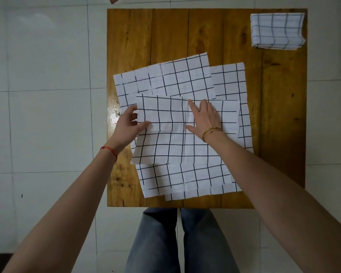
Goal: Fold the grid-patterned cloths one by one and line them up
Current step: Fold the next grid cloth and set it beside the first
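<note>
A half-folded white cloth with a black grid (165, 142) lies on top of a loose pile of several unfolded grid cloths (177, 79) in the middle of the wooden table (280, 119). My left hand (131, 125) grips the folded cloth's left edge, thumb on top and fingers curled under. My right hand (204, 117) lies flat on the cloth near its middle, fingers straight and pressing down. One folded grid cloth (277, 31) sits at the table's far right corner.
The table stands on a pale tiled floor (47, 115). My legs in blue jeans (165, 243) are at the table's near edge. Bare wood shows along the far side and down the right side of the table.
</note>
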Demonstrator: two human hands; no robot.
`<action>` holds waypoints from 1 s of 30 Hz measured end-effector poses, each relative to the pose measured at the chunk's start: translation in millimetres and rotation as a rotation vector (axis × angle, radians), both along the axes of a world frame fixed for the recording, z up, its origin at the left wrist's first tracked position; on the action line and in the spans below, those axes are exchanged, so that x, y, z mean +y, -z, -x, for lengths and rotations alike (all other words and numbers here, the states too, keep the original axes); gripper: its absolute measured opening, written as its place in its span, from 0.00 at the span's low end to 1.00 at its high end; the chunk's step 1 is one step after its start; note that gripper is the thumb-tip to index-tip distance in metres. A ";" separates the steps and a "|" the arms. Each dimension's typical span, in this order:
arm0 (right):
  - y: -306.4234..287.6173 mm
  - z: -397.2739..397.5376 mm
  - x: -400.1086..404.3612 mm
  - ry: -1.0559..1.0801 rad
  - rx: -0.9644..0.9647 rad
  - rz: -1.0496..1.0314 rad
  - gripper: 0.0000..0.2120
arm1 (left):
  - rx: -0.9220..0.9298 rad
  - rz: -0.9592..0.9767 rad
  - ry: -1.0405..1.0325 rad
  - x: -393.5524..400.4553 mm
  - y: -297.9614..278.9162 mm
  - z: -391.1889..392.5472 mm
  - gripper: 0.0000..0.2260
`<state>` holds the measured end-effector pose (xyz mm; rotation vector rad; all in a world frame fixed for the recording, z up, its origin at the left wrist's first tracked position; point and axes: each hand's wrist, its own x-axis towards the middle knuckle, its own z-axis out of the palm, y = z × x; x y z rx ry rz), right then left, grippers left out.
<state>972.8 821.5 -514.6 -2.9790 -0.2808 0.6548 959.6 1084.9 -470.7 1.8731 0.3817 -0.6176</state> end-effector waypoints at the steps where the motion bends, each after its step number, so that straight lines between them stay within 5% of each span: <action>1: -0.1 0.4 2.5 -0.004 -0.007 -0.006 0.43 | -0.014 0.021 0.000 -2.0 -5.0 -0.2 0.23; 10: -3.4 1.7 19.3 0.063 -0.015 -0.081 0.40 | -0.070 0.149 0.150 -39.2 -45.5 -5.6 0.24; 18: -35.5 5.3 -22.6 0.788 0.050 -0.789 0.06 | -0.049 0.262 0.129 -116.0 -57.9 -7.0 0.26; 24: -46.1 14.2 -66.6 1.095 0.117 -0.872 0.27 | 0.028 0.283 0.140 -159.1 -39.5 0.9 0.24; 27: -39.5 18.0 -79.3 1.129 0.165 -0.898 0.27 | 0.048 0.235 0.150 -163.9 -21.9 6.1 0.20; 30: -32.3 20.4 -88.5 0.998 0.100 -0.816 0.15 | 0.001 0.090 0.201 -161.5 -7.3 11.4 0.18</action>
